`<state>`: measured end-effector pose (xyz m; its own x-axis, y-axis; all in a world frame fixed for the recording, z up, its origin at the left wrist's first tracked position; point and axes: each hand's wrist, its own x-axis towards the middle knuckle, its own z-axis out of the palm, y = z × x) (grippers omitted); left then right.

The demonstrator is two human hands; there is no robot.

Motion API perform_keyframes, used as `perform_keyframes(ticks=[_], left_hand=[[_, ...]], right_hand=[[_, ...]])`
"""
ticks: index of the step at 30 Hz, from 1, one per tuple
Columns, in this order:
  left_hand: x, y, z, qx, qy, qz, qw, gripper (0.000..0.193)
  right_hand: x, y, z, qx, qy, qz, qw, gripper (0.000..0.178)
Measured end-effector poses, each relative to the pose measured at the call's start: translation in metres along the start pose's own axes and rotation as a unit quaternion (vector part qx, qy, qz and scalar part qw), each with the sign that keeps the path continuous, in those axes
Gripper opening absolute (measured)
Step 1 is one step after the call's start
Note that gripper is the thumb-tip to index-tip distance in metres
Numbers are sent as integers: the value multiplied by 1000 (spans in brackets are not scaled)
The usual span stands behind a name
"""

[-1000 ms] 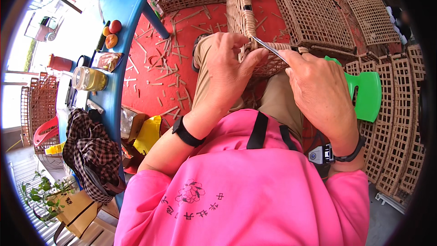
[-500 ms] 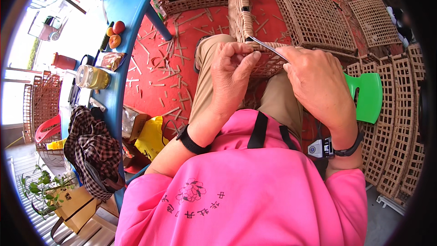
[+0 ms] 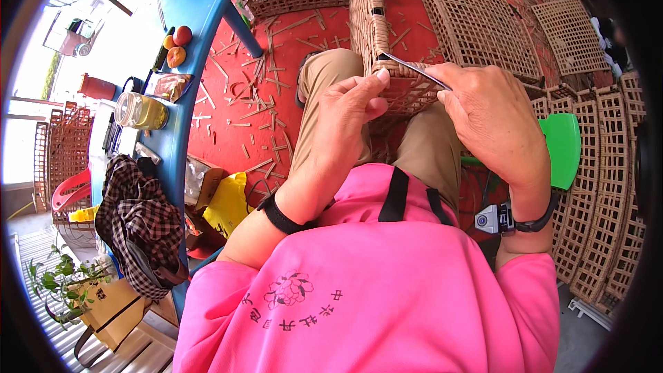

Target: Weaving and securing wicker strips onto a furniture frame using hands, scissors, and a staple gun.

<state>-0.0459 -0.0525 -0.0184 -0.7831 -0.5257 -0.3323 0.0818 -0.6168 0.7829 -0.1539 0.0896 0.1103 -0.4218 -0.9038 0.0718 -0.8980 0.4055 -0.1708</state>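
Observation:
A woven wicker basket piece [image 3: 364,24] with a wrapped rim and dark gaps along it stands between my knees. My right hand [image 3: 494,121] grips a slim, awl-like metal tool [image 3: 418,71]; its handle is hidden in the palm. The tool's tip meets the wrapped rim at the near corner. Beside that corner, my left hand [image 3: 337,114] has its fingers curled and its thumb against the index finger. The thumb tip is at the rim just below the tool's tip. Whether the left fingers pinch anything is hidden.
At left, a blue table [image 3: 197,10] bears fruit [image 3: 177,56], a glass jar [image 3: 141,111] and a checked cloth [image 3: 138,224]. Cane scraps [image 3: 259,166] litter the red floor. Flat woven panels [image 3: 476,24] lie beyond, more stacked at right [image 3: 587,214] beside a green chair [image 3: 563,148].
My left thumb has straightened upward to the rim and its fingers have curled lower. My right hand has shifted slightly right with the tool, whose tip remains at the corner.

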Motion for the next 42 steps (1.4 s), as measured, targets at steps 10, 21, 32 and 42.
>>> perform_keyframes(ticks=[10,21,32,42], left_hand=[[2,4,5,-27,3,-30,999,16],[2,9,11,-23,22,-35,999,17],[9,-1,15,75,55,68,993,23],[-2,-8,6,95,8,163,982,23]], right_hand=[[1,3,-1,11,19,-16,1000,17],[-1,9,5,24,56,-38,997,13],[-8,3,9,7,63,-17,998,11],[-9,6,5,26,4,31,999,22]])
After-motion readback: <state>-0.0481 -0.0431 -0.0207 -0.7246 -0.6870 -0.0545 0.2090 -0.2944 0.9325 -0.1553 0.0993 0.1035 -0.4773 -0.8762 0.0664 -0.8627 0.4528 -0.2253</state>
